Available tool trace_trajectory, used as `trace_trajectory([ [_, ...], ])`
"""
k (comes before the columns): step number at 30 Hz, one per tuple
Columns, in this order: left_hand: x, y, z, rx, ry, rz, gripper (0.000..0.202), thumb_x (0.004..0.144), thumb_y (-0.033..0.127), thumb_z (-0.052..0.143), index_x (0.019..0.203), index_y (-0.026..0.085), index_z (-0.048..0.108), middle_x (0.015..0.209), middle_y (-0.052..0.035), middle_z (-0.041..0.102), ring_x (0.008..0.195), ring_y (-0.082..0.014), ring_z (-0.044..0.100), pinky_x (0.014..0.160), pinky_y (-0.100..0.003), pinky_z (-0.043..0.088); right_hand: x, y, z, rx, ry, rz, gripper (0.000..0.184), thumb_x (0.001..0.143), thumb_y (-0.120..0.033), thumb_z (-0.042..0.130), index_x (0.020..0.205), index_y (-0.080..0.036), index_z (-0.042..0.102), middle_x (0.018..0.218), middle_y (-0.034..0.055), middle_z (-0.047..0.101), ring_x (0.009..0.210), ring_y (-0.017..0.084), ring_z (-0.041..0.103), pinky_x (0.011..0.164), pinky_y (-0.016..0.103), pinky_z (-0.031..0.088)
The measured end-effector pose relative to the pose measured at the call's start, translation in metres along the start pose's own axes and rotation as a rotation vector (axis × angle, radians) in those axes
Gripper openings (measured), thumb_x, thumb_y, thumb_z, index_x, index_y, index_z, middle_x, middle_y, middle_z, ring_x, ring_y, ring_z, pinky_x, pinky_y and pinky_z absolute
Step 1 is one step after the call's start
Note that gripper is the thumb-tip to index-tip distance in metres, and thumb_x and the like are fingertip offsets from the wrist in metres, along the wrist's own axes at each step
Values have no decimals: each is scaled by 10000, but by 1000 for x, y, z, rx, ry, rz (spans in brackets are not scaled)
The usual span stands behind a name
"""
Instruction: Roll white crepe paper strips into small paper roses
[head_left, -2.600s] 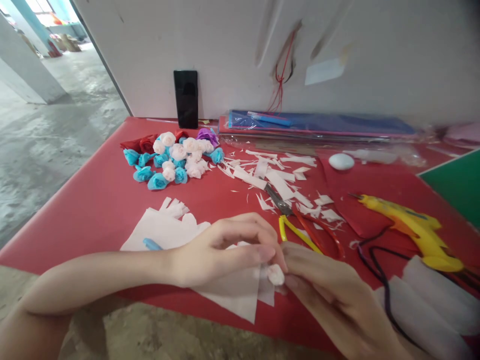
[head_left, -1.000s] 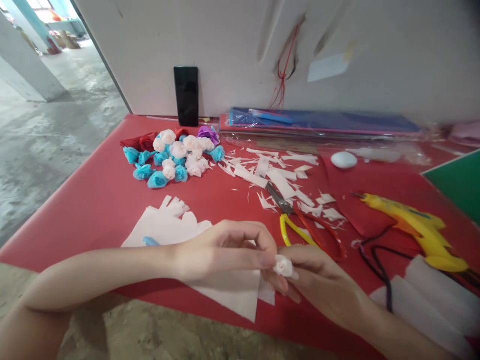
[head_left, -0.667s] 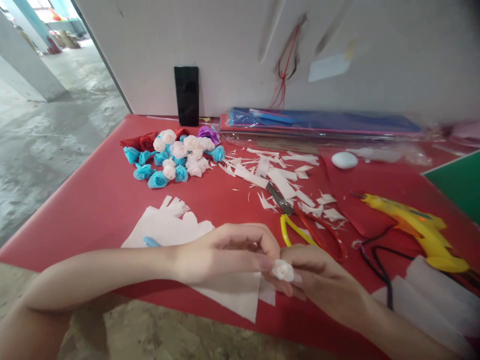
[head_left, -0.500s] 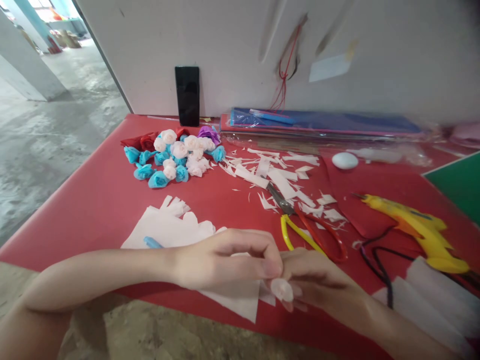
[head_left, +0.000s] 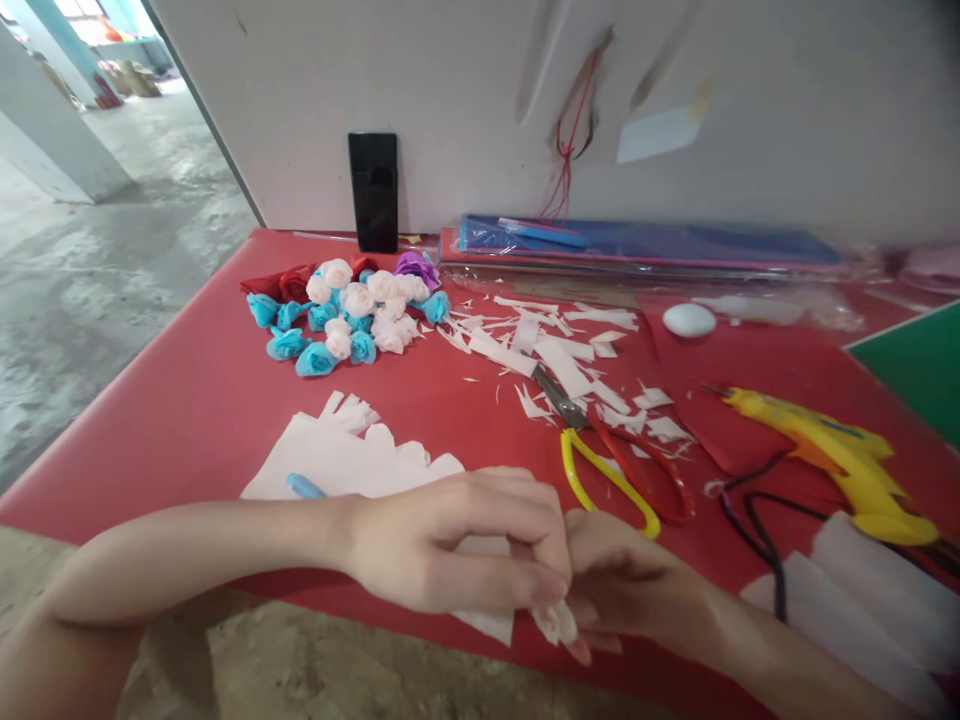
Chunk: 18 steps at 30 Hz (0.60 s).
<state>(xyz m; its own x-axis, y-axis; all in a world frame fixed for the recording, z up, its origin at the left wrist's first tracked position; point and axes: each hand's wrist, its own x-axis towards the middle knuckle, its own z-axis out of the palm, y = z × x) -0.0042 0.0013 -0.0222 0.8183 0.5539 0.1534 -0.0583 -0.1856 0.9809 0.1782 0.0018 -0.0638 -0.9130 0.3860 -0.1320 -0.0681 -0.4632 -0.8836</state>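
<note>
My left hand (head_left: 457, 545) and my right hand (head_left: 626, 590) meet at the near edge of the red table (head_left: 187, 400). Both pinch a small pale pink paper rose (head_left: 559, 622), mostly hidden under my left fingers. Sheets of pale pink paper (head_left: 337, 465) lie beneath my left hand, with a blue pen (head_left: 304, 487) on them. Yellow and red scissors (head_left: 611, 465) rest just beyond my hands.
A pile of blue, white, red and purple paper roses (head_left: 349, 315) sits at the back left. Paper scraps (head_left: 555, 355) litter the middle. A yellow glue gun (head_left: 825, 455) with its cord lies right, a black phone (head_left: 373, 190) leans on the wall, and wrapped coloured sheets (head_left: 645, 245) lie behind.
Both hands have dropped toward the table's near edge. My left fingers have closed over the rose, which showed more plainly between the hands a second ago.
</note>
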Motion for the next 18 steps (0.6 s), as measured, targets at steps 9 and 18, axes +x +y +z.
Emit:
trace_trajectory([
  [9,1,1,0,78,-41,-37,171,778,147,380,614,190,391,618,-38,470,634,-157,437,686,-273,381,0,3,0,107,-12,91,204,764,-316,595,685,-141,664,540,-22,503,398,24,349,351,144,243],
  [18,1,-1,-1,148,-34,8,191,804,145,335,622,189,371,631,-39,489,652,-154,445,713,-269,373,-1,0,1,51,17,94,281,747,-393,600,632,-137,620,504,-37,470,404,39,345,379,181,249],
])
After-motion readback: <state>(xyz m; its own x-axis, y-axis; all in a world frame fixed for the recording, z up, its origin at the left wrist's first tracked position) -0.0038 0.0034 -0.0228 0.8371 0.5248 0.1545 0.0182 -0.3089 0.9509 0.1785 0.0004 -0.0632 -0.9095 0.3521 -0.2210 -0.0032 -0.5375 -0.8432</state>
